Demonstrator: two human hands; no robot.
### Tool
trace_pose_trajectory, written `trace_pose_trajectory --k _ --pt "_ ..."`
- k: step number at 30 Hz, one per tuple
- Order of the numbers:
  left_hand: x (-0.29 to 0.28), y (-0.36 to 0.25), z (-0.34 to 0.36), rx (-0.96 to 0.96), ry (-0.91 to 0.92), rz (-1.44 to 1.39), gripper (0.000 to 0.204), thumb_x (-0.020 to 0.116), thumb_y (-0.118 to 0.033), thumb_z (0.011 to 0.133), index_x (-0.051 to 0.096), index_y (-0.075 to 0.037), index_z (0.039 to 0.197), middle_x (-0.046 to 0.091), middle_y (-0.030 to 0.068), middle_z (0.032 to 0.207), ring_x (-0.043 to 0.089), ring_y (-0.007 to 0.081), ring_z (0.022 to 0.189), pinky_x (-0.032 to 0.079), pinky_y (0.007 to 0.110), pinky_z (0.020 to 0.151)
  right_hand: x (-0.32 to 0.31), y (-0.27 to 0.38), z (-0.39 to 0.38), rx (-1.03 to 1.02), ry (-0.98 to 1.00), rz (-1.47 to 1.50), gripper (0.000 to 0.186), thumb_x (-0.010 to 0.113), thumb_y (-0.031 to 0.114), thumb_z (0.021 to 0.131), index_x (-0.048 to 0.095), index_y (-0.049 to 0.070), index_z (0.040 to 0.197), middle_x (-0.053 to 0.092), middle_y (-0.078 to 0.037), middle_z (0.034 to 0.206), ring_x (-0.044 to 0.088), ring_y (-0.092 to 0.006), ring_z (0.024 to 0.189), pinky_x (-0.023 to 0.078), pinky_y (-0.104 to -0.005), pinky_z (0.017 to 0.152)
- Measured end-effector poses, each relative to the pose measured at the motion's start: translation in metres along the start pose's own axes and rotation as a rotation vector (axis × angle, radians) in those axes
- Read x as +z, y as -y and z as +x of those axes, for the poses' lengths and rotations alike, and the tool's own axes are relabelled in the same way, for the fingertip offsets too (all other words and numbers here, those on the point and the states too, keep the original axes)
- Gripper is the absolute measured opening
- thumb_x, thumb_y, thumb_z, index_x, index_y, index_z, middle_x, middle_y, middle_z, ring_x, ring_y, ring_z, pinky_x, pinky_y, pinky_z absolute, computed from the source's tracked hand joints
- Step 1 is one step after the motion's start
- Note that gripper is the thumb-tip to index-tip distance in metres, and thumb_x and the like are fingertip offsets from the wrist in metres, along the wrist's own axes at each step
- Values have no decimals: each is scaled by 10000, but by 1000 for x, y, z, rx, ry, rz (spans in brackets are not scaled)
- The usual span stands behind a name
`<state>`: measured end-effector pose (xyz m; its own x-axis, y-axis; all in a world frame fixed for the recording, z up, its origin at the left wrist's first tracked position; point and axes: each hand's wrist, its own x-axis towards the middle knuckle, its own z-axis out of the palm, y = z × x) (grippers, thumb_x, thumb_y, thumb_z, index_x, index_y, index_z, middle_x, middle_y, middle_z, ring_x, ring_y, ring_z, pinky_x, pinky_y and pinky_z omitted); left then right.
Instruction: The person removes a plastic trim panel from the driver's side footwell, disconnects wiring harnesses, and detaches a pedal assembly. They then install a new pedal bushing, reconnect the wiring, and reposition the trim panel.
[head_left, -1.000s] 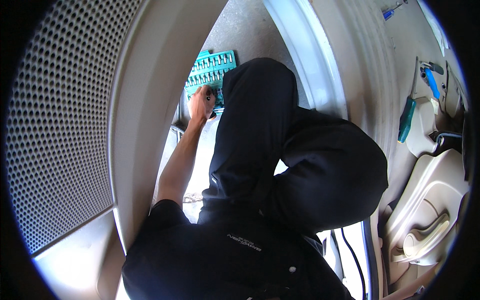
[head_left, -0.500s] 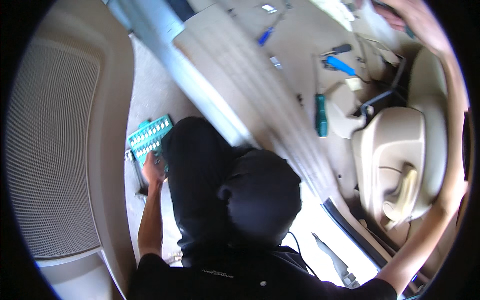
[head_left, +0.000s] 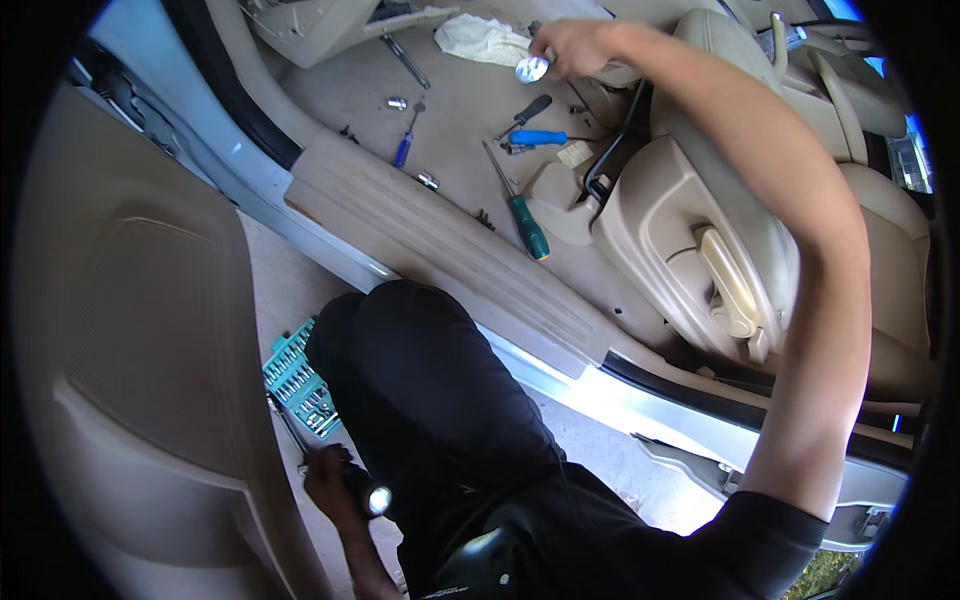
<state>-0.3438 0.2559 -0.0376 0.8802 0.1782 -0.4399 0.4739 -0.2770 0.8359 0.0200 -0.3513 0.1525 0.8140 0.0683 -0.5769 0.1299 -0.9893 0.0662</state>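
Observation:
My left hand (head_left: 330, 487), low at the left beside the car door, is closed round a black flashlight (head_left: 357, 482) whose lens glows. Just beyond it on the ground lies an open teal socket set (head_left: 293, 368) with rows of metal pieces. My right arm reaches over the beige seat into the car's footwell. There my right hand (head_left: 582, 48) is closed on a small thing with a shiny round silver end (head_left: 532, 69); its kind is unclear. A crumpled white cloth (head_left: 482, 40) lies beside that hand.
On the footwell floor lie a green-handled screwdriver (head_left: 527, 228), a blue-handled tool (head_left: 537, 137), a black-handled screwdriver (head_left: 532, 110), a small blue screwdriver (head_left: 403, 150) and loose sockets (head_left: 428, 181). The door sill (head_left: 440, 225) runs between my knee and the footwell. The door panel (head_left: 150, 350) stands at left.
My view has turned and shifted. My left hand has moved from the socket set back toward me and now shows a lit flashlight. My right hand now shows over the footwell with the shiny-ended thing.

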Motion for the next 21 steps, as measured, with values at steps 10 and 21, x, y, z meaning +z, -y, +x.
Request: trace_pose_trajectory --k 10,21 --pt "47 -113 -22 -72 354 -552 287 733 -238 1006 749 28 1113 719 88 873 685 174 690 564 306 596 37 38 59 -32 34 -519 280 756 108 758 798 93 1034 778 -183 1077 734 -370 1097 597 -450 906" --pt "137 -240 66 14 459 -873 271 707 -227 1031 716 31 1115 653 89 834 623 174 581 547 335 453 15 68 23 -350 174 -530 237 718 178 826 771 42 1012 765 -172 1021 729 -370 997 593 -481 843"
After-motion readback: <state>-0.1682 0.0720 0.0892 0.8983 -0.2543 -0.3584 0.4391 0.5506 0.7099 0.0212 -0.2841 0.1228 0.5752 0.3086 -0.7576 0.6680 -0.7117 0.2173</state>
